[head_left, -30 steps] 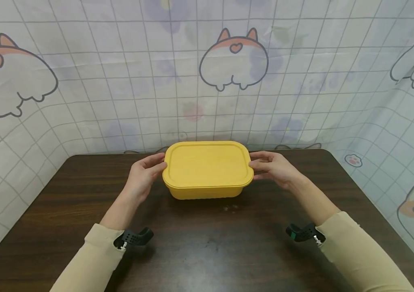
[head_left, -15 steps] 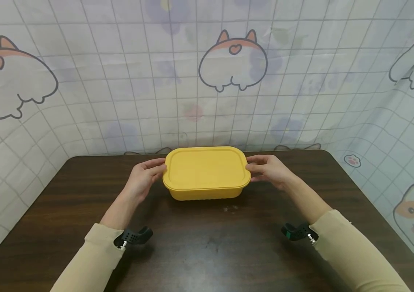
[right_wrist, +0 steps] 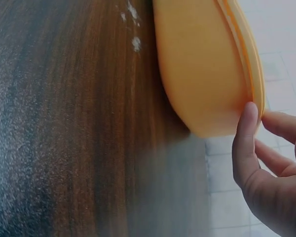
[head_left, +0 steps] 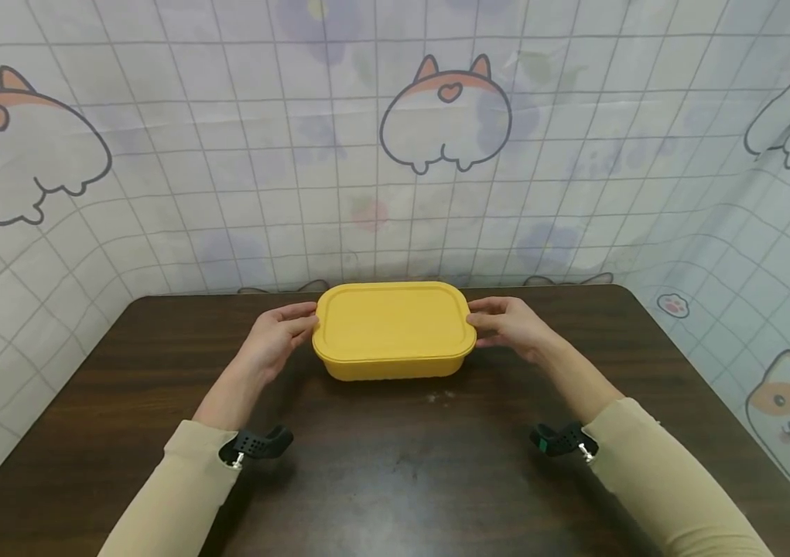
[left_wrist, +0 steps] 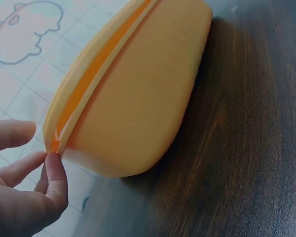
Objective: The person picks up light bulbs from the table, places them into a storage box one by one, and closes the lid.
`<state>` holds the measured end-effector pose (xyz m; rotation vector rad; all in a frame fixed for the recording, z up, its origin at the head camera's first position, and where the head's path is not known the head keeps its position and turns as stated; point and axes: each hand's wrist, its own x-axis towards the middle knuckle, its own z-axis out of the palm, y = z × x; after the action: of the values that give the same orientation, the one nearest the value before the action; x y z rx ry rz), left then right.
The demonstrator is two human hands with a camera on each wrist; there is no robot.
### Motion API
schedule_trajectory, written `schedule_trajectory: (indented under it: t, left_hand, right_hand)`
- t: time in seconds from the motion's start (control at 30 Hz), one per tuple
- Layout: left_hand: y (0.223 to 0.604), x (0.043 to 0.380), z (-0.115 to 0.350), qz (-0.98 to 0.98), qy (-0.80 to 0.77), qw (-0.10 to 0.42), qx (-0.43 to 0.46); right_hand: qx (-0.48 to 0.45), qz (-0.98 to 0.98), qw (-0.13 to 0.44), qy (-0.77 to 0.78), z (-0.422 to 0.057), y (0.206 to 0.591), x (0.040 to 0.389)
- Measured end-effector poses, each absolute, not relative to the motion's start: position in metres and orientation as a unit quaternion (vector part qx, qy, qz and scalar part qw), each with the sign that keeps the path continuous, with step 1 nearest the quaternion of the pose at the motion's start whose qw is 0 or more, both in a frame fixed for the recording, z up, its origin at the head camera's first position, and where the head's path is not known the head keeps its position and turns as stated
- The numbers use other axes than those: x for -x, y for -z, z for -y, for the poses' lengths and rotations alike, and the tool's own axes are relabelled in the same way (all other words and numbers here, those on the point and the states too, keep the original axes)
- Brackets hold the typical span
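A yellow rectangular food container [head_left: 395, 370] with rounded corners sits on the table, its matching yellow lid [head_left: 395, 321] on top. In the left wrist view a narrow gap shows between the lid [left_wrist: 79, 64] and the container's rim; a thinner gap shows in the right wrist view. My left hand [head_left: 276, 338] pinches the lid at its left end, the thumb [left_wrist: 57, 175] down by the container's rim. At the opposite end my right hand [head_left: 516, 329] pinches the lid's edge between thumb [right_wrist: 245, 133] and fingers. The container's inside is hidden.
The dark wooden table [head_left: 395, 480] has pale marks [head_left: 441, 397] just in front of the container. A white grid-patterned curtain [head_left: 297, 170] with cartoon dogs hangs behind and at both sides. Black straps [head_left: 258, 444] circle the wrists below beige sleeves.
The lid's far edge has come down and its right end has shifted slightly left. My right hand has moved a little left and down with it; my left hand has barely moved.
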<state>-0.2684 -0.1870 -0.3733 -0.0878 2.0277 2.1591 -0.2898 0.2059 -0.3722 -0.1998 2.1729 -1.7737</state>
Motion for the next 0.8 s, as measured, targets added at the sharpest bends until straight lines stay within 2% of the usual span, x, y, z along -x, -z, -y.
schedule_trajectory:
  t: [0.8]
  left_hand:
    - [0.386, 0.268, 0.195, -0.703, -0.703, 0.102, 0.040]
  right_hand:
    - [0.076, -0.754, 0.171, 0.630, -0.202, 0.379, 0.291]
